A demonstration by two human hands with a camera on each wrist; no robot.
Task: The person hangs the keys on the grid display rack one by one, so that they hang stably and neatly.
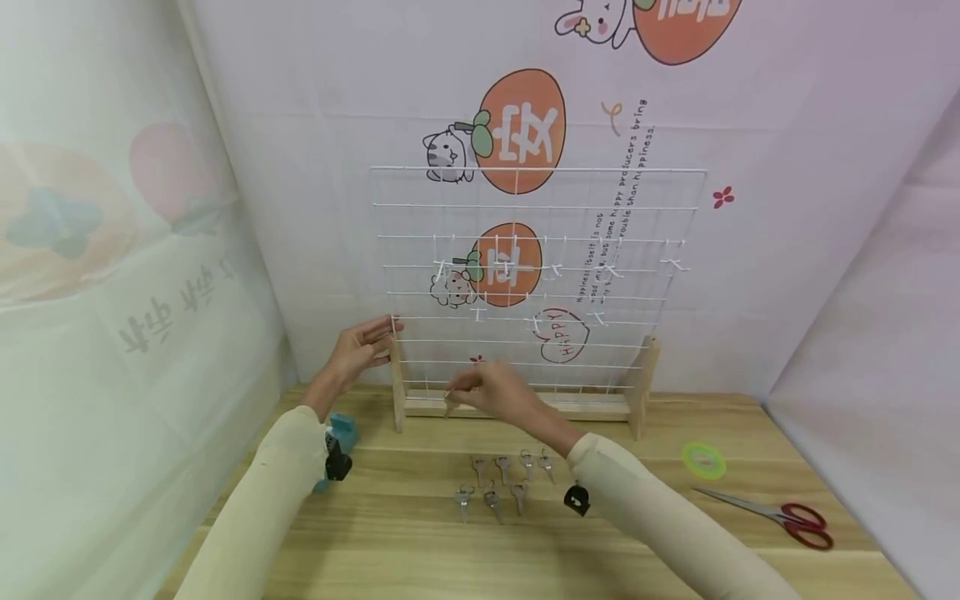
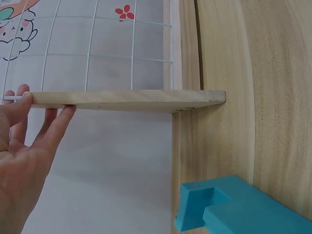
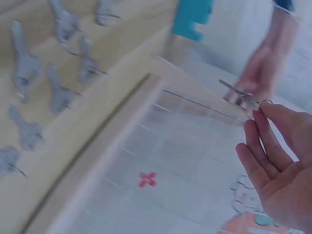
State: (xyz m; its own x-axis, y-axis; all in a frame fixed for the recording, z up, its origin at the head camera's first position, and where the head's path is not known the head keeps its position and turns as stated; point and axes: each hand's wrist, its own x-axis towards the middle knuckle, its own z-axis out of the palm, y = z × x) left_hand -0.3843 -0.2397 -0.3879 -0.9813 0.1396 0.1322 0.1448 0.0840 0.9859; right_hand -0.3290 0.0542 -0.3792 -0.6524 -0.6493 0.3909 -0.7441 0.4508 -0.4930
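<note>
A white wire grid stands in a wooden frame at the back of the table. My left hand (image 1: 355, 352) grips the top of the frame's left wooden upright (image 2: 126, 97), thumb on one face and fingertips on the other. In front of the lower grid, my right hand (image 1: 497, 392) pinches a small silver key (image 3: 246, 98) by its ring, between thumb and index finger. The key's blade points away from the hand, and the other fingers are loosely spread. Several white hooks (image 1: 506, 267) hang on the grid wires. More loose keys (image 1: 492, 498) lie in two rows on the table.
A teal block-like object (image 2: 253, 207) with a notch sits by the left forearm. To the right lie red-handled scissors (image 1: 802, 525) and a yellow-green ring-shaped roll (image 1: 703, 460). Printed white cloth (image 1: 330, 250) hangs behind and along both sides.
</note>
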